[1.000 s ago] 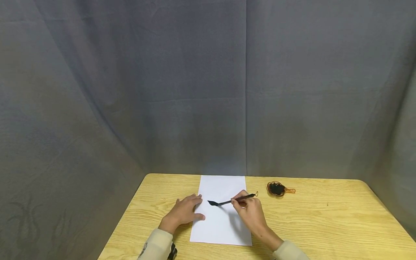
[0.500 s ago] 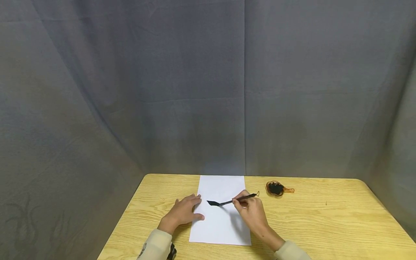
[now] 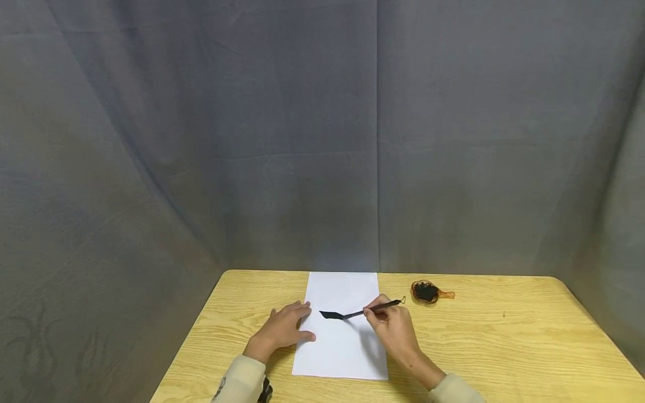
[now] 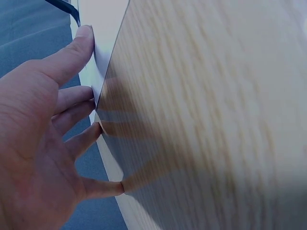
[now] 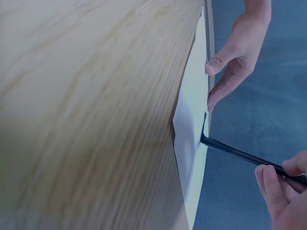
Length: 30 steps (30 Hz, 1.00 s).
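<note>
Here, the right grip (image 3: 397, 331) pinched the brush (image 3: 355, 314), black head (image 3: 332, 315) against the paper (image 3: 342, 355) to that grip's left, while the left grip (image 3: 283, 328) lay spread over the paper's edge, where too light a press could have caused slippage and smearing.

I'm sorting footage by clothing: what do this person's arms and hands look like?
The left hand and right hand wear no gloves. The left sleeve and right sleeve are plain cream, except for a dark marking on the left one, too small to read. Something black shows beside the left cuff; I can't tell what.
</note>
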### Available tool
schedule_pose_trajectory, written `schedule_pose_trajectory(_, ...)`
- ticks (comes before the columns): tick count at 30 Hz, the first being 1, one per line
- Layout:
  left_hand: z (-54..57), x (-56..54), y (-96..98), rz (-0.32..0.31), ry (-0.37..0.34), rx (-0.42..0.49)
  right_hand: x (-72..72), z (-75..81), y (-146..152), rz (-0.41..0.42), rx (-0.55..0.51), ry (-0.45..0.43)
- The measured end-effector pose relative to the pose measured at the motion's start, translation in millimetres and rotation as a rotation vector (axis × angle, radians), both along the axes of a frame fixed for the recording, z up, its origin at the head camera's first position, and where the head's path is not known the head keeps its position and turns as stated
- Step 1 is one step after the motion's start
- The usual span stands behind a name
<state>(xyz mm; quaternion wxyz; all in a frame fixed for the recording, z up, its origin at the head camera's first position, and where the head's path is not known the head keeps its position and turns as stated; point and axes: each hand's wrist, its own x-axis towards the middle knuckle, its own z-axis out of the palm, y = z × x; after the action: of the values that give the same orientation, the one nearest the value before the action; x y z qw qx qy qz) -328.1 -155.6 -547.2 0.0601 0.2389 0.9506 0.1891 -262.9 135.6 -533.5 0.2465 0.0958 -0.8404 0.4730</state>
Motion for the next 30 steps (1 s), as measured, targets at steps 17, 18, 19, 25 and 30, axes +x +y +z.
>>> schedule_pose_trajectory(17, 3.2, 2.1, 1.5, 0.011, 0.002, 0.008, 0.1, 1.6, 3.8, -0.021, 0.016, 0.005)
schedule_pose_trajectory(18, 3.1, 2.2, 1.5, 0.011, 0.002, 0.009, 0.2, 1.9, 3.9, -0.02, 0.015, 0.005)
schedule_pose_trajectory(19, 2.7, 2.1, 1.4, 0.01, 0.002, 0.009, 0.4, 2.1, 4.0, -0.019, 0.014, 0.004)
schedule_pose_trajectory(25, -1.3, 0.3, 0.8, 0.01, 0.01, -0.006, 1.8, 2.1, 5.6, -0.011, 0.016, -0.004)
schedule_pose_trajectory(30, -2.9, -0.9, 0.3, 0.013, 0.011, -0.002, 2.5, 1.8, 7.4, -0.011, 0.019, 0.001)
